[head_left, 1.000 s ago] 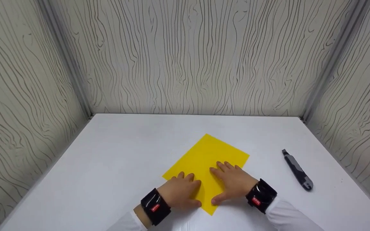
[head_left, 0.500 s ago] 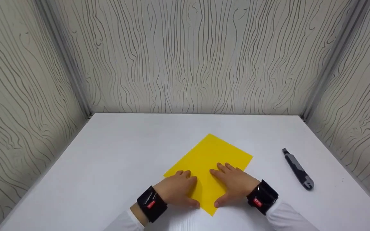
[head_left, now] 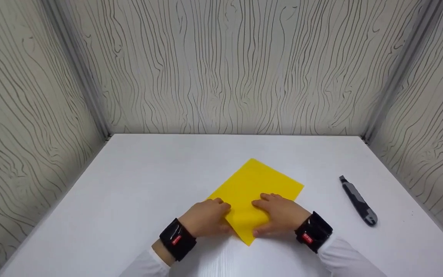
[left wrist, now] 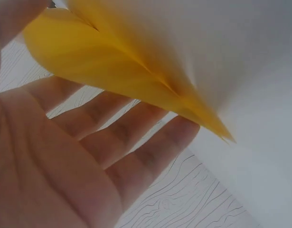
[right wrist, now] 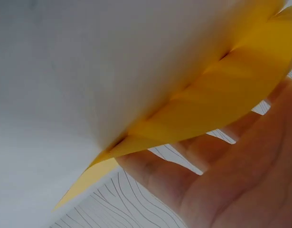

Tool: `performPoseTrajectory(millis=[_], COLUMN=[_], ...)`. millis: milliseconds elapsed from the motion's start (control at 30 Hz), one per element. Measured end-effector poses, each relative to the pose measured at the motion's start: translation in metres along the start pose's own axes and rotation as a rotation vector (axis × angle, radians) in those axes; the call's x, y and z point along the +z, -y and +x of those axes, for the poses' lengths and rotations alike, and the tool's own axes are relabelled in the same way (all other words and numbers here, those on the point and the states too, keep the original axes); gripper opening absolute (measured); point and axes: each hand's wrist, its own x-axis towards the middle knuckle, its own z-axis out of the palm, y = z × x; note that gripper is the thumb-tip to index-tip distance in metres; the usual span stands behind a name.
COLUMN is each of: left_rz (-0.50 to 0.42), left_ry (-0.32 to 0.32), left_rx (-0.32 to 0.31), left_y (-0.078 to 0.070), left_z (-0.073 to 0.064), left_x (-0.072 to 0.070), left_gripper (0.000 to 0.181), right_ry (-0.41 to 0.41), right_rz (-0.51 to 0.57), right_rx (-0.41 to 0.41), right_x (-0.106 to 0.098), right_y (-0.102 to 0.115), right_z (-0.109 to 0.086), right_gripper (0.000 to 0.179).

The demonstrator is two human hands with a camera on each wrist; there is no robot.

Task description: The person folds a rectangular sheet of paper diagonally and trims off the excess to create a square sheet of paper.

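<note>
A square sheet of yellow paper point(head_left: 254, 179) lies at an angle on the white table. My left hand point(head_left: 204, 217) rests on its left edge, covering the left corner. In the left wrist view, the fingers point(left wrist: 136, 133) stretch out along the paper, with the thumb near its raised end. My right hand point(head_left: 285, 215) lies over the sheet's right side, with the thumb at the near edge. In the right wrist view, the paper point(right wrist: 226, 99) bows up under the extended fingers. Between the hands, the near part of the sheet bulges up, with a corner pointing toward me.
A black and grey box cutter point(head_left: 359, 202) lies on the table point(head_left: 148, 173) to the right of the right hand. Walls with a wood-grain pattern point(head_left: 221, 69) enclose the table at the back and both sides.
The near part of the paper has gone from flat to bulging, and its near corner has shifted up slightly. My left hand has slid outward over the left corner; the right hand stays nearly in place.
</note>
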Motion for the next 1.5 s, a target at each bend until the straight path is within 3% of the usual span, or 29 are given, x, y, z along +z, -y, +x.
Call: performPoseTrajectory(millis=[567, 800, 1333, 1500], left_rz=[-0.001, -0.021, -0.108, -0.108], left_ry=[-0.08, -0.148, -0.178, -0.179], left_rx=[0.081, 0.102, 0.064, 0.068], left_y=[0.006, 0.01, 0.013, 0.011], left_z=[0.001, 0.002, 0.001, 0.001], left_x=[0.002, 0.006, 0.004, 0.003], left_gripper=[0.013, 0.015, 0.021, 0.023], right_ry=[0.008, 0.002, 0.055, -0.045], right_rz=[0.013, 0.028, 0.114, 0.106], right_rx=[-0.044, -0.047, -0.064, -0.101], right_x=[-0.005, -0.006, -0.012, -0.011], right_y=[-0.005, -0.008, -0.014, -0.016], right_z=[0.0, 0.0, -0.005, -0.006], right_gripper=[0.089, 0.083, 0.086, 0.08])
